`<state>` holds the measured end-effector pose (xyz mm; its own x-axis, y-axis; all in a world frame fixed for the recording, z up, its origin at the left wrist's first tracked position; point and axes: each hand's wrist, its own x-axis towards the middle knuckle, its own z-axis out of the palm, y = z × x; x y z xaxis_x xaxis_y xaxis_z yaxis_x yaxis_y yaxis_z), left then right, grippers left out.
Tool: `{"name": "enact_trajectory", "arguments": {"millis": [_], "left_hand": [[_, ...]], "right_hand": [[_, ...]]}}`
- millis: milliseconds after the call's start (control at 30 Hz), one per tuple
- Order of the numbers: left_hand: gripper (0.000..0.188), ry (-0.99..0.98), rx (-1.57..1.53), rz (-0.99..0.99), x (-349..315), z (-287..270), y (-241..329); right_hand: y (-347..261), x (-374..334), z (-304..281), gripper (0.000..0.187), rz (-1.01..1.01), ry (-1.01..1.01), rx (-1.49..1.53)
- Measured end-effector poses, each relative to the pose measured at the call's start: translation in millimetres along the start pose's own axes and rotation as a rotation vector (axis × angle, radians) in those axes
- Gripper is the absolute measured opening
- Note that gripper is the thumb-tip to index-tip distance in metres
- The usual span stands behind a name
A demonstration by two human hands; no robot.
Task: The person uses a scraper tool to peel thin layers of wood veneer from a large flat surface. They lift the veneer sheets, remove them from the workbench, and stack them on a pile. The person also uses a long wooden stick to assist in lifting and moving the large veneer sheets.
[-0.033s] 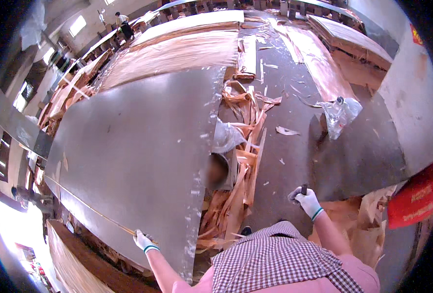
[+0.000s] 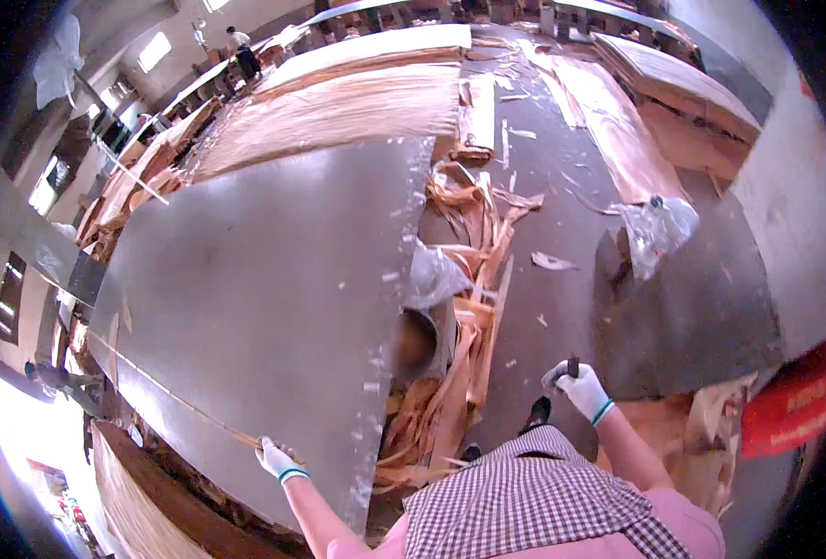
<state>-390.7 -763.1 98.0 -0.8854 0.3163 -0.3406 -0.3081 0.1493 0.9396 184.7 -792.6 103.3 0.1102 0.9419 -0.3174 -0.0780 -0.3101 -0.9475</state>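
My left hand (image 2: 279, 458), in a white knit glove with a green cuff edge, closes round the near end of a long thin stick (image 2: 178, 395). The stick reaches away to the left over a large smooth grey board (image 2: 245, 279), close to its left edge. On my right, beyond the board, my right hand (image 2: 584, 391) wears a matching glove. Its fingers wrap round a short tool with a dark handle (image 2: 573, 365) that sticks up from the fist; the rest is hidden, so its kind is unclear.
Torn veneer strips (image 2: 473, 307) and a plastic bag (image 2: 431, 277) line the board's right side. Another bag (image 2: 655, 233) rests on a dark surface (image 2: 683, 317) at right. Veneer stacks (image 2: 338, 102) stand beyond. A red sheet (image 2: 795, 401) hangs right. A person (image 2: 242, 51) is far off.
The whole view has shifted slightly, and a dark shoe now shows more beyond my apron. My right hand has turned a little; both hands keep their hold.
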Motion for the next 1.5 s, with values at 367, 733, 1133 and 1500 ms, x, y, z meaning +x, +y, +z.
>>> {"name": "enact_trajectory", "arguments": {"millis": [367,733,1133,1500], "left_hand": [[0.013,-0.296,-0.155,0.084,-214.5,329.4,-23.6],[0.011,-0.822,-0.161,0.033,-384.8,654.0,-80.5],[0.023,-1.372,-0.237,-0.103,-459.9,1019.0,-84.8],[0.025,-1.531,0.188,0.123,-480.0,1332.2,-81.3]], "right_hand": [[-108.3,238.2,-87.1,0.020,-0.130,-0.439,-0.086],[-222.2,486.4,-98.4,0.041,-0.280,-0.832,-0.528],[-338.1,782.3,-244.0,0.033,-0.204,-0.584,-0.185],[-412.9,1065.3,-450.2,0.045,-0.089,-0.562,-0.594]]}}
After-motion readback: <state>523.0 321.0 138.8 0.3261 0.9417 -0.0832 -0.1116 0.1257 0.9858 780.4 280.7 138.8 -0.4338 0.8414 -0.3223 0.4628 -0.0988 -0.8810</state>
